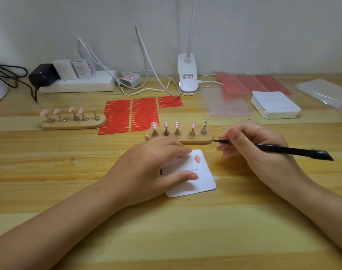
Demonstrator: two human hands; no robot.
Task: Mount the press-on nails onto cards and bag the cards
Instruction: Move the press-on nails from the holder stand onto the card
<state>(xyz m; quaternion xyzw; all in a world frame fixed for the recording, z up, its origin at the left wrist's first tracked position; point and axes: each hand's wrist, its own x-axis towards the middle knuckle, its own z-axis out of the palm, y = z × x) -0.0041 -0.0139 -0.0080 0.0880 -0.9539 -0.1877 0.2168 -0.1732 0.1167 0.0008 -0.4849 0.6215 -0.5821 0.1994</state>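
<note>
Where left hand (156, 168) covers, card (201, 180) unreadable.

Card (193, 178) lies on table (185, 240), just before near nail stand (180, 134). Second stand (72, 120) sits far left; card stack (274, 105) far right.

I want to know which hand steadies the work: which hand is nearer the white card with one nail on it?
Left. The left hand rests on the white card, fingers pressing it down; the right hand holds a black tool just beyond the card's right corner.
</note>
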